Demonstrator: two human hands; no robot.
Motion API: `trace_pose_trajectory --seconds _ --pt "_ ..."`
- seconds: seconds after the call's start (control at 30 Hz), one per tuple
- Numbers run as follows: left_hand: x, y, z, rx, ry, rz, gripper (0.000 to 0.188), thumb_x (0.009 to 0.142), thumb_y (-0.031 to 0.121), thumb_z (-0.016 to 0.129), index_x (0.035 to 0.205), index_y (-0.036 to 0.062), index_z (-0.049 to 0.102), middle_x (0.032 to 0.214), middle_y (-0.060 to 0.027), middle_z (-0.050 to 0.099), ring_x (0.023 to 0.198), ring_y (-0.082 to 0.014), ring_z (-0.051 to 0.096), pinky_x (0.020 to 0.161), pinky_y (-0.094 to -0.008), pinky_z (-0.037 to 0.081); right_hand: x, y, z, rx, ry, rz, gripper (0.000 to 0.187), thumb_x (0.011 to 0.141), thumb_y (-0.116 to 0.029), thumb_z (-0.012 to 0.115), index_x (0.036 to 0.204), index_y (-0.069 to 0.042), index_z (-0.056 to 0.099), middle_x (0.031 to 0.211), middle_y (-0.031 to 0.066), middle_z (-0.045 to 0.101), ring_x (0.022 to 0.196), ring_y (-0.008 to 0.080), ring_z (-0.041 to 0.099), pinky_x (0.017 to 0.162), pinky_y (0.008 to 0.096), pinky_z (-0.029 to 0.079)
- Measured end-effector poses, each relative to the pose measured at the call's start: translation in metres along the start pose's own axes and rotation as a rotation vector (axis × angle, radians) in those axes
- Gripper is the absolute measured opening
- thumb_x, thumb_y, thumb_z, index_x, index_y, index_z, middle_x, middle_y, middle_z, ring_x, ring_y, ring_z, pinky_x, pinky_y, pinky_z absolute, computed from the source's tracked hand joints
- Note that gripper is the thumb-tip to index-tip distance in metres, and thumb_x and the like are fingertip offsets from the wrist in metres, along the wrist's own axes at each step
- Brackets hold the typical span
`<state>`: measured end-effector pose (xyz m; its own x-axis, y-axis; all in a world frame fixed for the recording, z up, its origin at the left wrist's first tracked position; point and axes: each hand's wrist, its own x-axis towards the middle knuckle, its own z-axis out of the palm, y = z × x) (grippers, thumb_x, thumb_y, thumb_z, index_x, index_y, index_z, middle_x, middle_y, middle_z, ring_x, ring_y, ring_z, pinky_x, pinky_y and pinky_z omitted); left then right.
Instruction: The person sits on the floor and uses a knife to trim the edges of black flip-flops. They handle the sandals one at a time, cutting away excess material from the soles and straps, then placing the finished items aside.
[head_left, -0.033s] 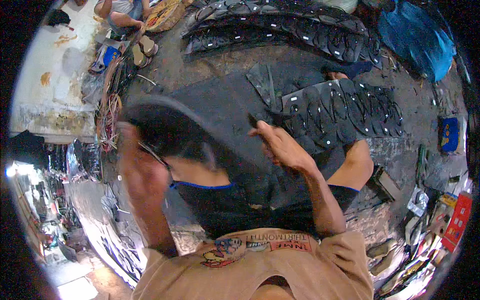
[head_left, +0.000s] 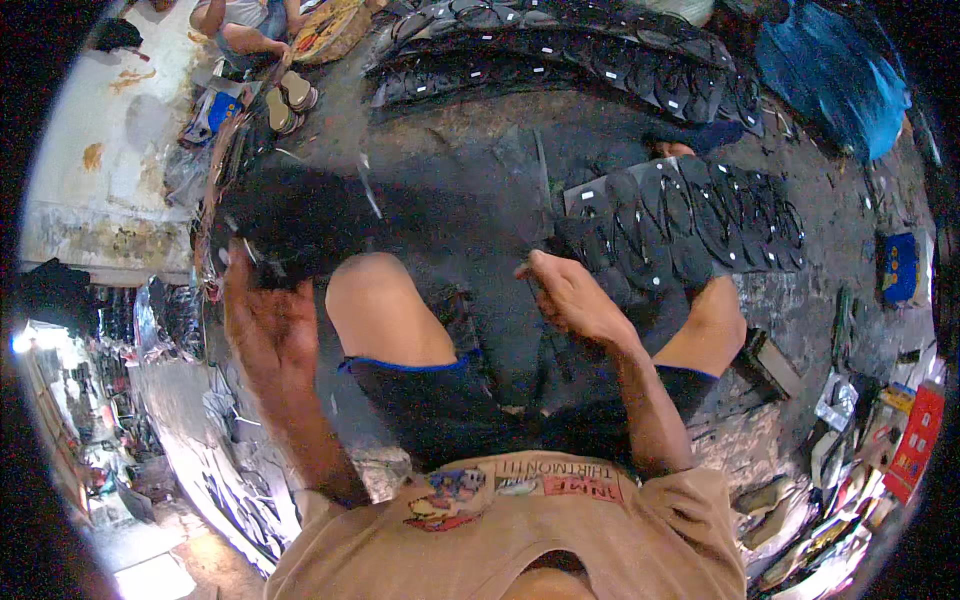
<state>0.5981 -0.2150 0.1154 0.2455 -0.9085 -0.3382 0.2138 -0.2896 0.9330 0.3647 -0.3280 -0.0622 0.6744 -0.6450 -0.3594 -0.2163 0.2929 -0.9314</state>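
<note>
My left hand (head_left: 268, 325) is raised at the left, beside my bare knee, its fingers partly smeared by motion. It grips a black flat piece (head_left: 300, 215), blurred, that stretches toward the middle; its exact kind is unclear. My right hand (head_left: 575, 295) is closed in a pinch above the space between my legs. What it pinches is dark and merges with the black surface behind it. Just beyond my right hand lies a grey board (head_left: 573, 203) with several black flip-flops (head_left: 660, 215) laid across it.
Rows of black flip-flops (head_left: 560, 65) fill the far floor. A blue plastic bag (head_left: 835, 80) stands far right. Tan sandals (head_left: 290, 103) lie at far left near a seated person (head_left: 245, 30). A wooden block (head_left: 768, 365) and a red box (head_left: 915, 445) are at right.
The black piece in my left hand has swung away from my knee, which now shows. My left hand has shifted slightly left; my right hand has barely moved.
</note>
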Motion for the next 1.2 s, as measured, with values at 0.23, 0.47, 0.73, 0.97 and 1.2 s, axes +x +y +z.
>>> trace_pose_trajectory --seconds 0.23,0.47,0.73,0.97,1.2 --pt "-0.014 -0.061 0.084 -0.702 0.245 0.002 0.025 0.099 0.008 0.069 0.124 0.0066 0.063 0.114 -0.0070 0.073 0.098 -0.0208 0.073 0.077 -0.0372 0.068 -0.139 0.015 0.014 -0.096 0.581 -0.442 0.049 0.112 -0.045 0.040 0.122 -0.004 0.064 0.063 -0.0028 0.049 0.055 0.0055 0.043 0.051 0.0242 0.034" --pt "-0.016 -0.096 0.115 -0.844 0.171 -0.118 0.026 0.098 0.014 0.073 0.122 0.0108 0.064 0.114 -0.0063 0.073 0.102 -0.0223 0.073 0.085 -0.0392 0.067 -0.236 0.066 0.055 -0.293 0.572 -0.157 0.042 0.107 -0.042 0.051 0.105 -0.003 0.065 0.060 0.0101 0.049 0.052 0.0232 0.052 0.052 0.0378 0.040" --pt "-0.034 -0.137 0.091 -0.539 0.191 -0.197 0.031 0.092 0.005 0.075 0.118 0.0149 0.062 0.102 -0.0002 0.069 0.098 -0.0182 0.070 0.088 -0.0500 0.063 -0.209 0.040 0.009 -0.561 0.487 -0.040 0.035 0.101 -0.042 0.060 0.105 -0.007 0.062 0.082 0.0208 0.067 0.077 0.0450 0.067 0.066 0.0505 0.051" --pt "-0.042 -0.158 0.073 -0.433 0.100 -0.142 0.062 0.088 -0.010 0.068 0.141 0.0167 0.053 0.128 -0.0073 0.068 0.113 -0.0283 0.068 0.099 -0.0494 0.059 -0.154 -0.003 -0.015 -0.625 0.144 0.054 0.040 0.103 -0.048 0.056 0.111 -0.009 0.063 0.079 0.0249 0.068 0.079 0.0478 0.067 0.069 0.0566 0.052" --pt "-0.046 -0.149 0.059 -0.375 0.061 -0.205 0.072 0.079 -0.015 0.071 0.146 0.0041 0.049 0.134 -0.0127 0.066 0.122 -0.0297 0.065 0.107 -0.0476 0.053 -0.116 -0.011 -0.007 -0.552 0.057 -0.058 0.041 0.105 -0.047 0.054 0.116 -0.010 0.065 0.078 0.0281 0.067 0.077 0.0516 0.065 0.070 0.0580 0.052"
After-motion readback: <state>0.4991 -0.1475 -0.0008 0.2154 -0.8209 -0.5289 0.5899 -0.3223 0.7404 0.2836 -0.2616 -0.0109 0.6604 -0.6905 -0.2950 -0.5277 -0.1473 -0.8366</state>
